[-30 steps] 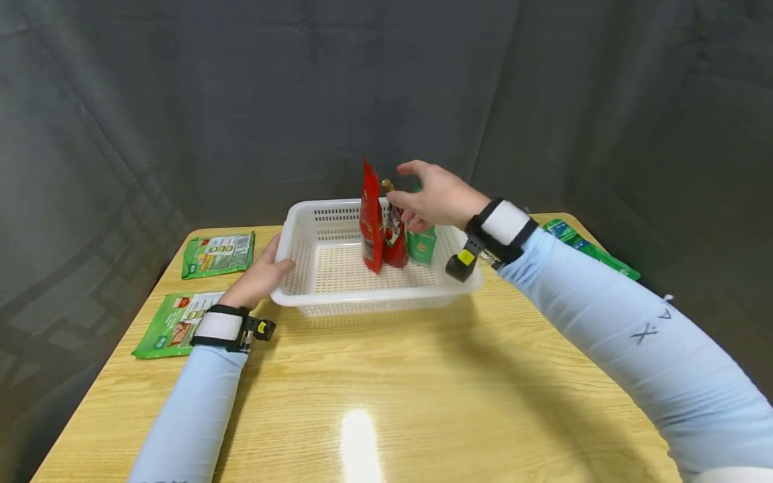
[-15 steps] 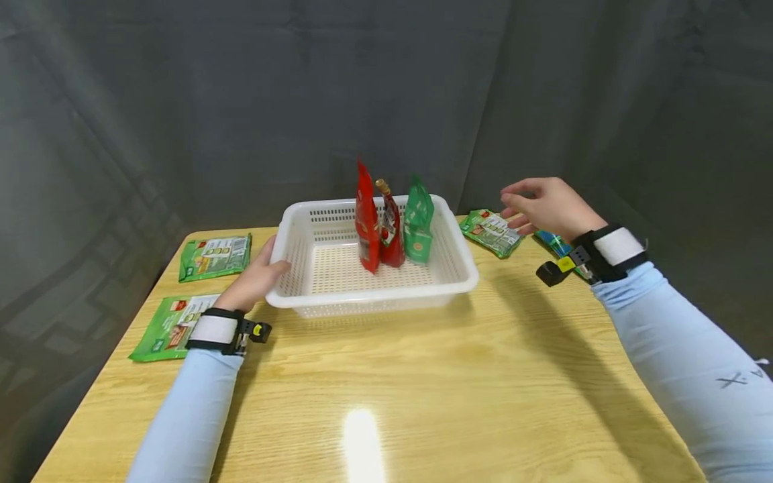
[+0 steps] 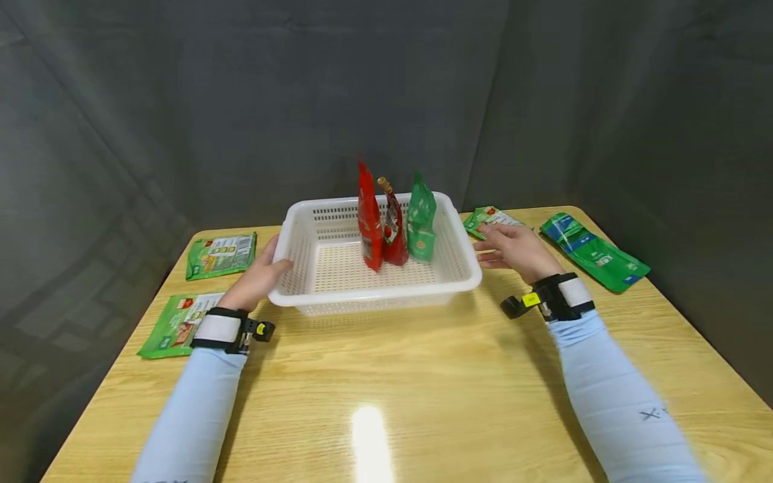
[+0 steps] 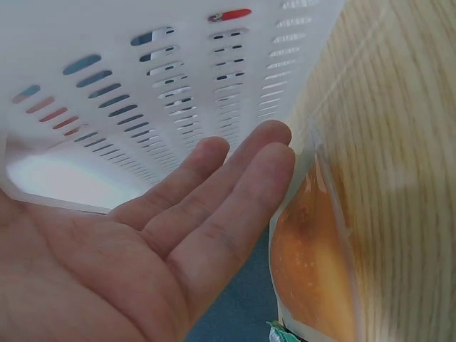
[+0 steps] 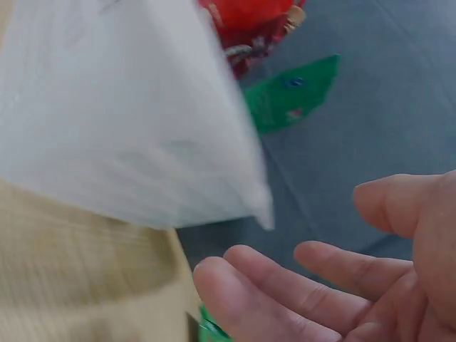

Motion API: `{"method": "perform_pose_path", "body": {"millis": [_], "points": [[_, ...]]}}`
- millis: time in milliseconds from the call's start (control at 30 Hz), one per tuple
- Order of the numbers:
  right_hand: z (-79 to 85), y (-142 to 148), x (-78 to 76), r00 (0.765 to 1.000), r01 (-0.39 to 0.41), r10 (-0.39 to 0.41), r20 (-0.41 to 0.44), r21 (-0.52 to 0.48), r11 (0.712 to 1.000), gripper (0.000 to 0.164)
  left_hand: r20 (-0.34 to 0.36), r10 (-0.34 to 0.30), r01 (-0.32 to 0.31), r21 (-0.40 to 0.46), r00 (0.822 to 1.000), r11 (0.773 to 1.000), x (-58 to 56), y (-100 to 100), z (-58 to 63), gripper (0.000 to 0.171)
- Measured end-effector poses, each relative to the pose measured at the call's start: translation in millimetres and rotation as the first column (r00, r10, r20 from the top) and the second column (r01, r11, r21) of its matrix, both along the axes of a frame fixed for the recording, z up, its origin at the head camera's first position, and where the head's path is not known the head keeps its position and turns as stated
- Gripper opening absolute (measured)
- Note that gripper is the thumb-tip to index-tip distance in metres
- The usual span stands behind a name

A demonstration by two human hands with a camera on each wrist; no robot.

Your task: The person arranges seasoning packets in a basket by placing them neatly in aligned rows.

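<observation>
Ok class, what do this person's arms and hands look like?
The left hand and right hand are bare. Pale-blue sleeves meet black wristbands with white panels, each carrying a black block with a yellow patch. Dark marks show on the right sleeve.

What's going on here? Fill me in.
A person's left hand holds a white basket at its left end, thumb over the rim. The right hand is open beside the right end, not gripping it. Standing in the basket are a red packet, a dark red capped container and a green pouch. Green packets lie on the wooden table, two at left and two at right, one partly hidden by the right hand.
</observation>
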State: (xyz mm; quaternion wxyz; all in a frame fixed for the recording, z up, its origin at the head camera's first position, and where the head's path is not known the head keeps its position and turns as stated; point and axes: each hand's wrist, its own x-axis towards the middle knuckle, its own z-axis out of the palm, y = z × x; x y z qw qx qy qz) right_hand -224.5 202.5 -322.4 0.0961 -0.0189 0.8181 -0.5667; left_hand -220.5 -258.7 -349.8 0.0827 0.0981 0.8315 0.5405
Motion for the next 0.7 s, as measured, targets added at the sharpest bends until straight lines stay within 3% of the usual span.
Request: {"method": "perform_pose_path", "body": {"millis": [233,467,700], "points": [[-20.7,-18,-3.3,1.000,-0.003,0.002,0.016,0.031,1.000,0.067,-0.011,0.006,-0.006,0.005,1.000,1.000,-2.4,0,-3.1,0.070],[-28.2,-24,-3.9,0.999,-0.033,0.030,0.032,0.079,0.996,0.069,-0.011,-0.002,0.002,-0.006,1.000,1.000,-3.9,3,-2.8,0.070],[-30.2,-27,-8.1,0.998,-0.046,0.042,0.049,0.084,0.995,0.069,0.003,0.010,-0.010,-0.125,1.000,0.992,-2.2,-11,5.0,0.065]]}}
